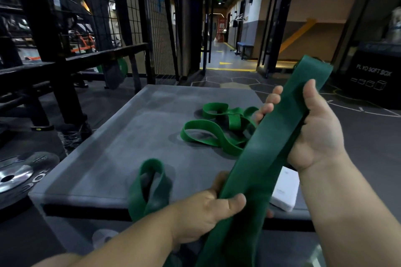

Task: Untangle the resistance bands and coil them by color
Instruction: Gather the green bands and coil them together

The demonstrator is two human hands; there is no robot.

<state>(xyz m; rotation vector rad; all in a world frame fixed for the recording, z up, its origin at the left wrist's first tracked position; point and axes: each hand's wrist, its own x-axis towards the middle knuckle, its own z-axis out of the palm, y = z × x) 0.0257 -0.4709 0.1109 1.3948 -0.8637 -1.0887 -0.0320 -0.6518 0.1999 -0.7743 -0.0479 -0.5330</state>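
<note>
A wide dark green resistance band [269, 149] runs diagonally from the bottom middle up to the upper right. My right hand [312, 128] grips its upper part, thumb in front. My left hand [208, 208] is closed around its lower part. A narrower dark green loop [152, 186] hangs curled at the front edge, just left of my left hand. A tangle of brighter green narrow bands [217, 128] lies on the grey box top [121, 141], behind the wide band and apart from both hands.
A white flat object [284, 191] lies on the box under my right forearm. Weight plates [15, 178] sit on the floor at left. A black rack [65, 84] stands behind them. A black plyo soft box [373, 80] stands at right.
</note>
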